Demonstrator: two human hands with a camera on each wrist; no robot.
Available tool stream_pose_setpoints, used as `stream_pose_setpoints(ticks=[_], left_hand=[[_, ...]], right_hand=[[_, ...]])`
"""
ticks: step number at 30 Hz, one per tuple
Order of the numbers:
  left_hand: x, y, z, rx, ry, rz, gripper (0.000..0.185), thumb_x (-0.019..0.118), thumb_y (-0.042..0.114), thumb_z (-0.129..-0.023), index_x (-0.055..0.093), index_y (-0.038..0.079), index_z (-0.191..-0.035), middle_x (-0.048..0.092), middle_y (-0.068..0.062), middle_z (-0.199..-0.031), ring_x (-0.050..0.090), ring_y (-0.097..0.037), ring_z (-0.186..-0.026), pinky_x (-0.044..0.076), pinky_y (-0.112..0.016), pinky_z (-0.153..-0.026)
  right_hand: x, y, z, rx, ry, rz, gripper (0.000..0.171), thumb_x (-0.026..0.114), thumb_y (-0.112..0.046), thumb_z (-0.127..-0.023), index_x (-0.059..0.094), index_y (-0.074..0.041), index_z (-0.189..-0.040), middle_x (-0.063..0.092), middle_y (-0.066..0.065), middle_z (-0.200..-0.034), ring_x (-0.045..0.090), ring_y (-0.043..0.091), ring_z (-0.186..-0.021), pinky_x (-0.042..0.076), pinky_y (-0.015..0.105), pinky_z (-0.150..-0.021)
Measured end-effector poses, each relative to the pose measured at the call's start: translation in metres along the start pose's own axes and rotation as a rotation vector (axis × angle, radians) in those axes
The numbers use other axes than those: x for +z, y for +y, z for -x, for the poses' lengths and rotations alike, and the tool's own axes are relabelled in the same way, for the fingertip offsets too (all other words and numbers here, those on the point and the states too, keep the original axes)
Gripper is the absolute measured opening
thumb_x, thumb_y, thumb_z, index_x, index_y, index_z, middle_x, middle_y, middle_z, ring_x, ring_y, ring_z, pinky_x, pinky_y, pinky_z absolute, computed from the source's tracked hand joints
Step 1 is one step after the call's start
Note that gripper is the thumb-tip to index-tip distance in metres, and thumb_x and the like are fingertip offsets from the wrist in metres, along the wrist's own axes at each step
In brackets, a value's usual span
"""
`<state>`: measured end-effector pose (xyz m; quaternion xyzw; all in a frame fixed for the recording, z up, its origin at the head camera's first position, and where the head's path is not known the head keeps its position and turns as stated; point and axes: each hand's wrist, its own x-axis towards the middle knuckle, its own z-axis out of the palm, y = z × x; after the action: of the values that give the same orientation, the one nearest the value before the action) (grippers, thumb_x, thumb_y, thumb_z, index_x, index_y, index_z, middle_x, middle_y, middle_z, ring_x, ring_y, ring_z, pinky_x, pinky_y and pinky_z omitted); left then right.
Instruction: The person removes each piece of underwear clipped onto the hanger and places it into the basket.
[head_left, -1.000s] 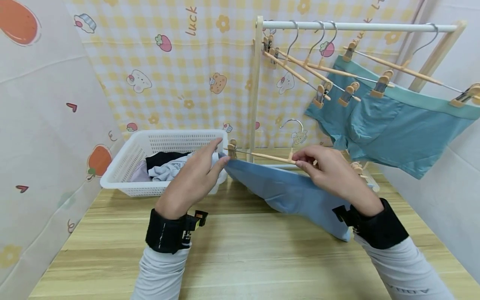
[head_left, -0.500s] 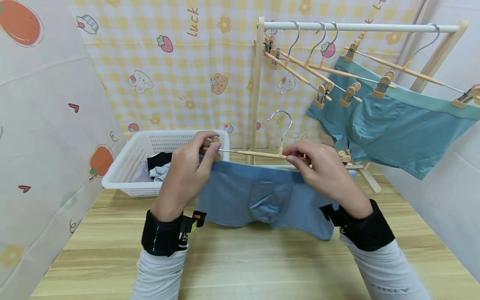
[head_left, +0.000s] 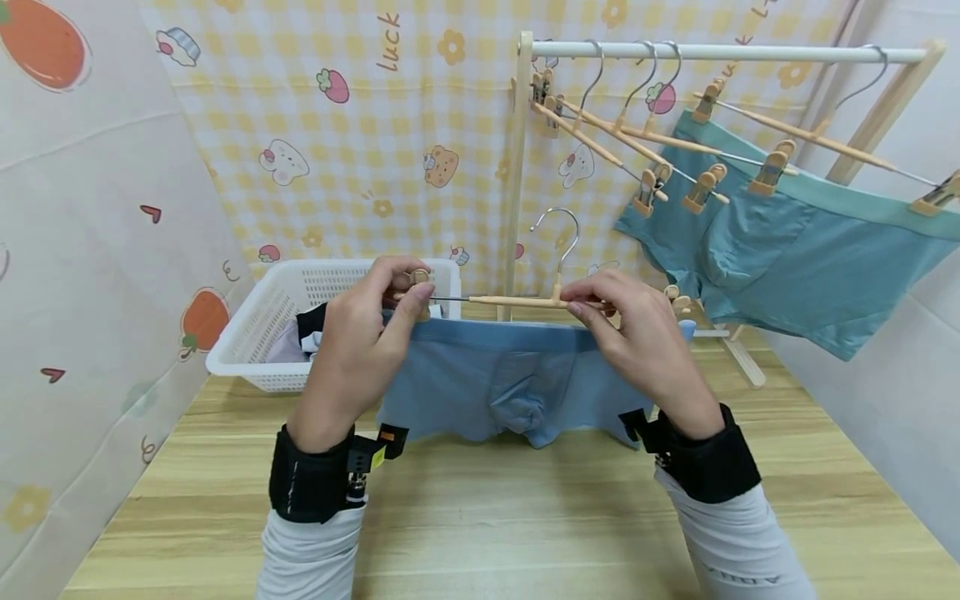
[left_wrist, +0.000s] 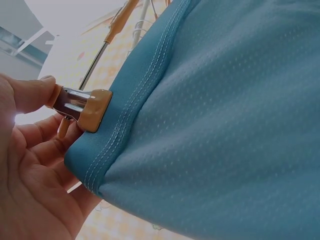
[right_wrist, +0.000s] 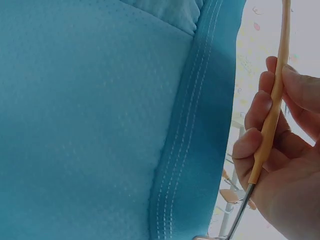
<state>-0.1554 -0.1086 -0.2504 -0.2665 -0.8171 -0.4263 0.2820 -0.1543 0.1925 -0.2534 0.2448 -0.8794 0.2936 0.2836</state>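
Note:
A pair of blue boxer briefs (head_left: 495, 383) hangs from a wooden clip hanger (head_left: 517, 300) held above the table. My left hand (head_left: 360, 350) pinches the hanger's left clip (left_wrist: 82, 107), which bites the waistband (left_wrist: 125, 110). My right hand (head_left: 637, 333) grips the wooden bar (right_wrist: 272, 115) near its middle, fingers curled round it. The blue fabric (right_wrist: 100, 115) fills both wrist views. The hanger's right clip is hidden behind my right hand.
A white mesh basket (head_left: 262, 325) with clothes stands at the back left. A wooden drying rack (head_left: 517, 167) at the back right carries several clip hangers and teal briefs (head_left: 795, 242). The wooden table (head_left: 487, 517) lies below.
The hanger and briefs rose and spread out flat. My left hand moved from the waistband's corner to pinching the left clip; the briefs now hang lifted off the table.

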Motion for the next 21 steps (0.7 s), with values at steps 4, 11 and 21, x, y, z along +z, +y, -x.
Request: stream_pose_setpoints(ticks=[4,11,21], left_hand=[[-0.0007,0.0003,-0.0001,-0.014,-0.001,0.015,0.025,0.058,0.016,-0.113,0.067,-0.002,-0.129,0.073,-0.011,-0.100,0.070,-0.021,-0.091,0.050,-0.026,-0.082],[-0.0018,-0.0027,0.0001,-0.024,0.017,0.017,0.022,0.062,0.013,-0.111,0.066,-0.004,-0.124,0.072,-0.012,-0.101,0.067,-0.020,-0.091,0.049,-0.023,-0.083],[-0.0041,-0.0028,0.0008,-0.031,0.026,0.103,0.017,0.063,0.011,-0.109,0.067,-0.002,-0.120,0.067,-0.011,-0.096,0.060,-0.018,-0.086,0.045,-0.021,-0.078]], right_hand=[[0.0028,-0.0016,0.0027,-0.015,0.048,0.005,0.015,0.074,-0.003,-0.100,0.081,-0.009,-0.112,0.077,0.006,-0.103,0.068,0.019,-0.089,0.045,0.026,-0.076],[0.0072,-0.0028,0.0036,-0.066,0.116,0.010,0.015,0.076,-0.003,-0.098,0.081,-0.007,-0.112,0.075,0.008,-0.102,0.072,0.023,-0.093,0.043,0.024,-0.075],[0.0071,-0.0043,0.0045,-0.087,0.117,0.001,0.015,0.075,-0.002,-0.099,0.081,-0.007,-0.112,0.075,0.008,-0.103,0.070,0.021,-0.092,0.042,0.022,-0.075]])
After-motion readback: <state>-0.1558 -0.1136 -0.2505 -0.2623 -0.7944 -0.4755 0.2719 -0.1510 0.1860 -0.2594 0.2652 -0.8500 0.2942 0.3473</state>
